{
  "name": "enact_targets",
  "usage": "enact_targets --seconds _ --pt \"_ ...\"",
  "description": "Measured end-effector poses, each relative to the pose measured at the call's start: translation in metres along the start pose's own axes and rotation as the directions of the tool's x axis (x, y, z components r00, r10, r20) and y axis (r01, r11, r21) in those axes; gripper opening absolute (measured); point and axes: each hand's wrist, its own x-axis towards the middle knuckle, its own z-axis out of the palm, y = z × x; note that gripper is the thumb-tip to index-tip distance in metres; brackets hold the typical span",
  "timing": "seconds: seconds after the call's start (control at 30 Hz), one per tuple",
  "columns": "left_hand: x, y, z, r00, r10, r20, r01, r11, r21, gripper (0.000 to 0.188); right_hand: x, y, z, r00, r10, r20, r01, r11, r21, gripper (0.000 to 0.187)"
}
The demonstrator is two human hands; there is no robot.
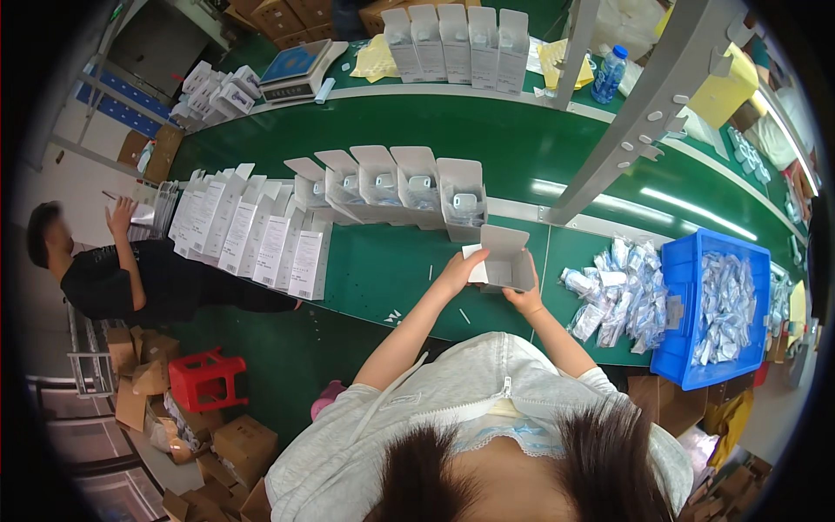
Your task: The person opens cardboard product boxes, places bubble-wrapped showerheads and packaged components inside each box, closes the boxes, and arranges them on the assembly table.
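Note:
An open white carton is held between my two hands, its top flap raised and its bare grey-white inside showing. My left hand grips its left side, the thumb over a white flap. My right hand closes on its lower right corner. Just beyond, a row of several open cartons stands upright, each with a white device in clear wrapping in its top. To the right lies a pile of clear-bagged white parts on the green table.
A blue bin of bagged parts stands at the right. Several closed cartons fill the left side. A metal post rises behind the table. More open cartons and a scale sit on the far bench. Another person is at left.

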Motion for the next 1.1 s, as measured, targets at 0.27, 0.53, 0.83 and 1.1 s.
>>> enact_targets --seconds 0.27,0.53,0.83,1.1 --pt "-0.001 -0.003 0.001 1.0 0.029 -0.012 -0.029 0.999 -0.013 0.036 0.001 -0.012 -0.002 0.998 -0.059 0.019 0.06 0.997 -0.048 0.086" --pt "-0.001 0.0 0.002 1.0 0.02 -0.017 -0.02 1.0 0.001 0.036 0.003 -0.018 -0.007 0.999 -0.019 0.045 0.021 1.0 -0.023 0.087" --pt "-0.005 0.002 0.004 0.999 0.013 -0.037 -0.012 1.0 0.028 0.038 0.006 -0.036 -0.01 0.998 0.004 0.059 -0.002 0.999 -0.034 0.087" --pt "-0.002 -0.003 0.002 0.999 0.031 -0.04 -0.031 0.999 0.007 0.038 0.004 -0.033 -0.01 0.992 0.096 0.086 -0.099 0.995 0.028 0.095"
